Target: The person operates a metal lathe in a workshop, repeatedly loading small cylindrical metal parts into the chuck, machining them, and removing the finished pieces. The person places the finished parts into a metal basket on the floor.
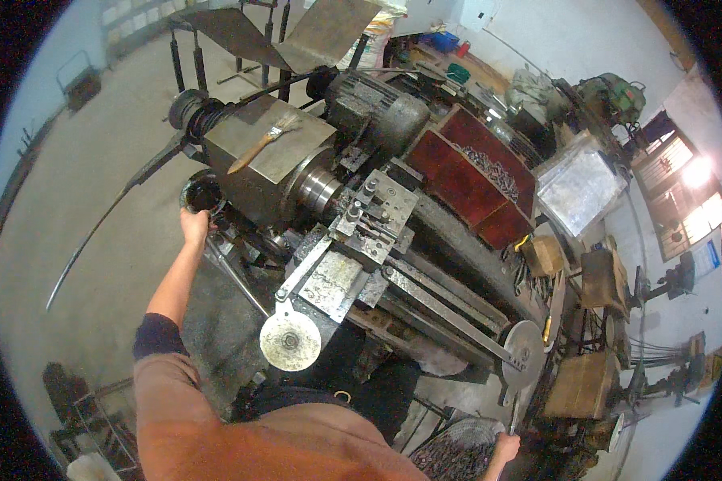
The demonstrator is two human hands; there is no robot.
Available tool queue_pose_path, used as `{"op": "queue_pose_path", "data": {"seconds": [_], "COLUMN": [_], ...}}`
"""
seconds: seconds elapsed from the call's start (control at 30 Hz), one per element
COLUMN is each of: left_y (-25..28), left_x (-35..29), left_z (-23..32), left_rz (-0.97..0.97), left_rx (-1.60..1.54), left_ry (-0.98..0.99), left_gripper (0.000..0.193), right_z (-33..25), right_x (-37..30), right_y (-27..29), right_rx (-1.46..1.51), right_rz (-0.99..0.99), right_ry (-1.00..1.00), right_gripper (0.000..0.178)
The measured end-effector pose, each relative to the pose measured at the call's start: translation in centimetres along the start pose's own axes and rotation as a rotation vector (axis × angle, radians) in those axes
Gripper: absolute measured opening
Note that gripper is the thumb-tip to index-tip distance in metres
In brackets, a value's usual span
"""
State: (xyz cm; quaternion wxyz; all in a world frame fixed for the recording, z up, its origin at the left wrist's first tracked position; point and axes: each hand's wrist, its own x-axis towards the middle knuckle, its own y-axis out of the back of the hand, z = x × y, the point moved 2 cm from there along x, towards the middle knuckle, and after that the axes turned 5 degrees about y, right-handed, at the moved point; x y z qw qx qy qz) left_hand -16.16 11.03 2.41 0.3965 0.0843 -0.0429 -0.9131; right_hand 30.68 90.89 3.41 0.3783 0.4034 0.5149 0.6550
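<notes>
My left hand [194,226] reaches to the near rim of a dark round-mouthed container [202,191] below the lathe's headstock [269,144]. Its fingers look closed there, but what they grip is hidden. Low on the right, my right hand [503,449] is wrapped around a metal lever handle [514,413] that hangs below a round grey disc [524,353]. Between my arms is the tool slide [329,280], with a bolted tool post [369,228] and a pale round disc [290,341] at its near end. The bare spindle nose [319,191] faces the tool post.
A wooden-handled brush [257,151] lies on the headstock. Behind are a motor [381,108] and a red bin [461,188] of small metal parts. A long bent lever [120,196] juts out left. A basket of dark pieces [457,449] sits beside my right hand.
</notes>
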Motion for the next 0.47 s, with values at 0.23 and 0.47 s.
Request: {"op": "queue_pose_path", "data": {"seconds": [0.23, 0.47], "left_y": [1.5, 0.7], "left_x": [6.8, -0.6], "left_z": [-6.7, 1.1], "left_rz": [0.074, 0.116], "left_rx": [0.237, 0.455], "left_ry": [-0.055, -0.015], "left_gripper": [0.030, 0.035], "right_z": [1.9, -2.5], "right_x": [5.7, 13.3], "right_y": [-2.0, 2.8], "right_rx": [-0.118, 0.030], "right_rz": [0.215, -0.006], "right_ry": [0.259, 0.146], "right_gripper": [0.030, 0.030]}}
